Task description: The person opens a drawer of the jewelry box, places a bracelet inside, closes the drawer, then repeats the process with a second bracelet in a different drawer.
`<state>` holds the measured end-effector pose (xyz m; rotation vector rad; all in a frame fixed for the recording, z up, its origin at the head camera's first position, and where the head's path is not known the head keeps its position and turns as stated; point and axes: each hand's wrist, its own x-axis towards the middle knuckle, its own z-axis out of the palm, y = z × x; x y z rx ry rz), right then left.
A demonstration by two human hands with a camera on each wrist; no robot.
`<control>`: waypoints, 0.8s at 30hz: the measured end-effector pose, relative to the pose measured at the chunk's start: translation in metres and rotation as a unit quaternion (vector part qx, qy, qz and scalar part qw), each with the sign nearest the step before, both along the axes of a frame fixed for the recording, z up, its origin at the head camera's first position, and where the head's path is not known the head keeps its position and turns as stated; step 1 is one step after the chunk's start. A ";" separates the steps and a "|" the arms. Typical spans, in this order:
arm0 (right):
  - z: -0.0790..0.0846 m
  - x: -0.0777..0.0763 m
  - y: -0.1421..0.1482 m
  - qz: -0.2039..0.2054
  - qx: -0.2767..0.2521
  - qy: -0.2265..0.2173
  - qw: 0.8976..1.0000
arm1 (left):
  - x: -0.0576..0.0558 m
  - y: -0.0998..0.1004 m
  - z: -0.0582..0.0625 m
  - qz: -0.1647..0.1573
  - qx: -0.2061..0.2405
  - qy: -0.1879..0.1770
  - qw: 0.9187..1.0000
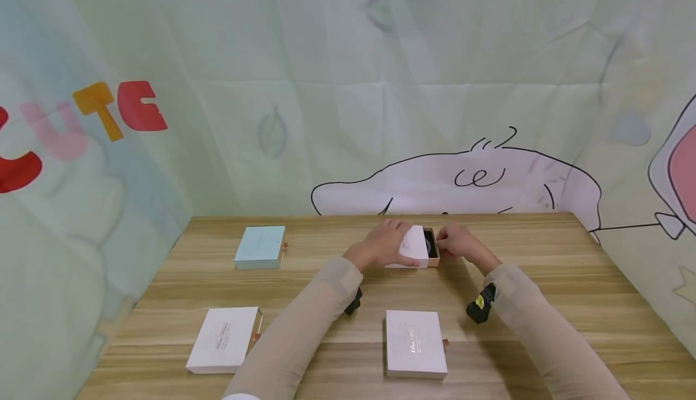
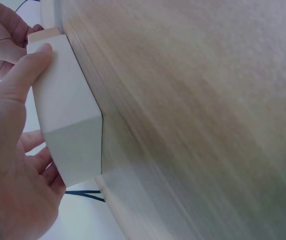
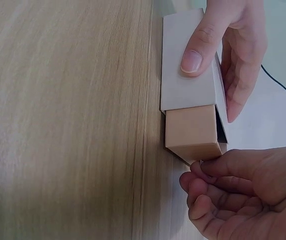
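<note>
A white drawer-style gift box (image 1: 415,248) lies near the back edge of the table, its tan inner drawer (image 3: 190,126) slid partway out on the right. Part of the drawer's dark inside shows in the head view. My left hand (image 1: 383,245) grips the white outer sleeve (image 2: 65,95), thumb on the near side and fingers over the top and far side. At the drawer's end, my right hand (image 3: 247,190) pinches the small pull tab with thumb and curled fingers, which hide most of it.
A light blue box (image 1: 261,246) sits at the back left. Two more white boxes lie nearer, one at the front left (image 1: 224,339) and another at front centre (image 1: 415,343), each with a small brown tab. A printed cloth (image 1: 348,116) hangs behind the wooden table (image 1: 326,303).
</note>
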<state>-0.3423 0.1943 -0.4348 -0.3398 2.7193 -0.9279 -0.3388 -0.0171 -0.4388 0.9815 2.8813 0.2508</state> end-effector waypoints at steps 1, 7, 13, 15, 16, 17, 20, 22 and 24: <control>0.000 0.000 0.000 0.000 -0.003 -0.001 1.000 | 0.000 0.000 0.000 -0.001 0.001 0.000 1.000; -0.002 0.001 -0.003 0.013 -0.018 0.006 1.000 | 0.000 0.000 0.000 -0.003 0.006 0.000 1.000; -0.005 -0.002 -0.005 0.018 -0.025 0.014 0.999 | 0.000 -0.001 0.000 -0.005 0.005 -0.001 1.000; -0.005 -0.003 -0.006 0.016 -0.030 0.014 0.999 | 0.000 0.000 0.000 -0.005 0.006 -0.001 1.000; -0.006 -0.003 -0.006 0.019 -0.030 0.017 0.999 | 0.000 0.000 0.000 -0.004 0.007 -0.001 1.000; -0.006 -0.003 -0.006 0.020 -0.031 0.019 0.999 | 0.000 0.000 -0.001 -0.004 0.007 -0.001 1.000; -0.007 -0.003 -0.007 0.025 -0.037 0.026 0.999 | -0.001 0.000 -0.001 -0.005 0.010 0.000 1.000; -0.007 -0.003 -0.008 0.031 -0.040 0.034 0.998 | -0.002 0.000 -0.002 -0.008 0.010 0.003 1.000; -0.008 -0.002 -0.009 0.034 -0.045 0.040 0.998 | -0.002 0.000 -0.002 -0.010 0.009 0.005 1.000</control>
